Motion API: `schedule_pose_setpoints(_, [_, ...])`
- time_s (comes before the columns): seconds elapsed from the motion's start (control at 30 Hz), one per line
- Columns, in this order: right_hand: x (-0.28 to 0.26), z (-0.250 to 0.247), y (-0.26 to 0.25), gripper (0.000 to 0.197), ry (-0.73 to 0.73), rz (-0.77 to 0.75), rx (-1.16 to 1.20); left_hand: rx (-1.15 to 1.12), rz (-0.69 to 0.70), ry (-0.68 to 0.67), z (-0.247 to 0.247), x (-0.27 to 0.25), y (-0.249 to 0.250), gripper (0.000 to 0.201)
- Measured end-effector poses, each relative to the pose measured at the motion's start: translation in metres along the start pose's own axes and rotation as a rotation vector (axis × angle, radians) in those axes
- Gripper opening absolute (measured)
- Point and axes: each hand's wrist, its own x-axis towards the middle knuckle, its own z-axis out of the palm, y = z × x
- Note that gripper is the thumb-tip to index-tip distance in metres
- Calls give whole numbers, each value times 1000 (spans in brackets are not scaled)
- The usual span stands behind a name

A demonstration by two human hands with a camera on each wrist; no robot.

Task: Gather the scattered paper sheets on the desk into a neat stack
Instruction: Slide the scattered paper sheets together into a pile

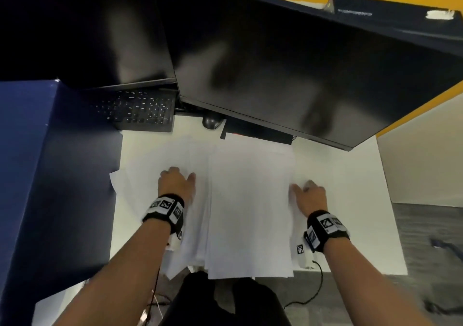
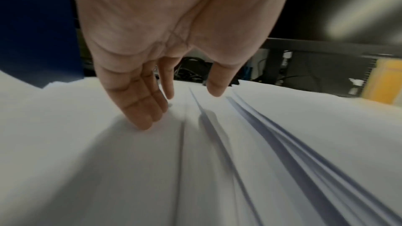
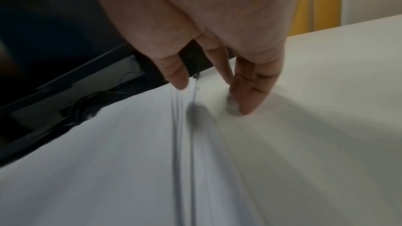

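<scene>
Several white paper sheets (image 1: 250, 200) lie overlapped on the white desk (image 1: 350, 175), their near ends hanging over the front edge. Looser sheets (image 1: 135, 185) fan out to the left of the main pile. My left hand (image 1: 176, 181) rests on those left sheets, fingers (image 2: 139, 109) straight and pointing down with tips touching paper (image 2: 282, 143). My right hand (image 1: 309, 195) sits at the pile's right edge. Its fingers (image 3: 250, 92) are straight and their tips touch the desk, with the thumb over the edge of the sheets (image 3: 108, 161).
Two dark monitors (image 1: 275, 62) hang low over the back of the desk. A black keyboard (image 1: 142, 111) and a mouse (image 1: 211, 122) lie behind the papers. A blue partition (image 1: 37, 162) borders the left side. Bare desk surface extends to the right.
</scene>
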Motion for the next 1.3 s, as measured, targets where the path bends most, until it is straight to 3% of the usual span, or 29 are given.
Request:
schedule_pose_setpoints(0.13, [29,-1,-27,37,-20,-23,149,-54,-43,-149,1,25,27,64])
schedule_pose_setpoints(0.27, [48,11,-36,34,25,35,270,0,33,-167,10,34,36,52])
schedule_pose_setpoints(0.37, [44,19,-45,22,46,36,315,-133,76,-180,20,33,40,42])
schedule_pose_setpoints(0.5, [29,23,-54,18,19,-43,366,-315,86,-240,19,30,43,54])
schedule_pose_setpoints(0.6, [24,13,-42,30,39,-41,294,-184,75,-208,7,35,26,65])
schedule_pose_setpoints(0.67, [14,8,-32,37,45,-28,195,-19,96,-222,4,37,10,42])
schedule_pose_setpoints(0.83, [-8,27,-43,19,-34,-105,86,50,121,-286,19,25,-2,36])
schedule_pose_setpoints(0.87, [-8,30,-45,22,-34,-114,80,44,135,-290,22,22,-2,31])
schedule_pose_setpoints(1.0, [-8,28,-34,6,-34,6,208,-61,150,-202,19,11,-12,29])
schedule_pose_setpoints(1.17, [-6,29,-22,19,-36,88,323,-92,169,-129,15,4,-13,34])
schedule_pose_setpoints(1.3, [-14,35,-46,32,22,54,227,-77,124,-105,26,-1,7,30])
